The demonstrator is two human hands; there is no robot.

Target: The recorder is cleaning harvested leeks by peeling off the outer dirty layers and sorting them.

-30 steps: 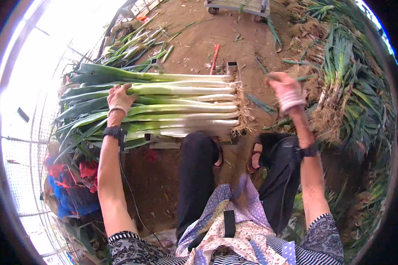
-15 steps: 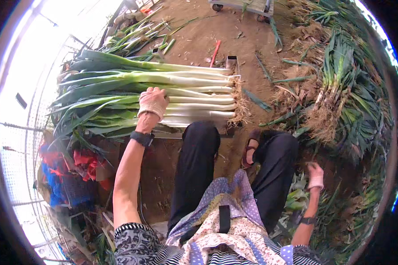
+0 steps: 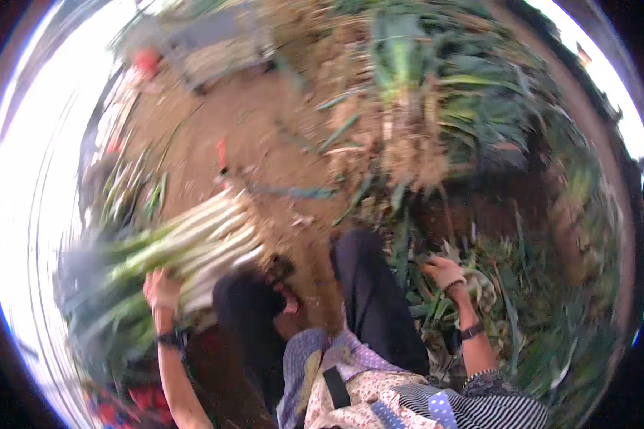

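Note:
A row of leeks point(image 3: 215, 229) lies at the left, white shafts and roots toward the middle and dark green leaves toward the left rim. My left hand point(image 3: 163, 289), in a pale glove with bare fingertips, lies on the shafts near the leaves, fingers bent over a leek. Off to the right, my right hand point(image 3: 446, 273), also partly gloved, hovers by loose leaves point(image 3: 483, 289) beyond my right knee. Its fingers reach out leftward, with nothing visible in them. Motion blurs the picture, most strongly over the leek leaves.
Untrimmed leeks point(image 3: 408, 93) with brown roots are heaped at the far right. A grey wheeled cart point(image 3: 222, 43) stands at the far left on the bare soil point(image 3: 243, 121). A red stick point(image 3: 221, 151) juts up behind the leek row. Red and blue cloth point(image 3: 147, 404) lies at lower left.
The view has swung to the right, so the leek row and cart now sit farther left. My left hand remains on the leeks; my right hand has come nearer the loose leaves beside my knee.

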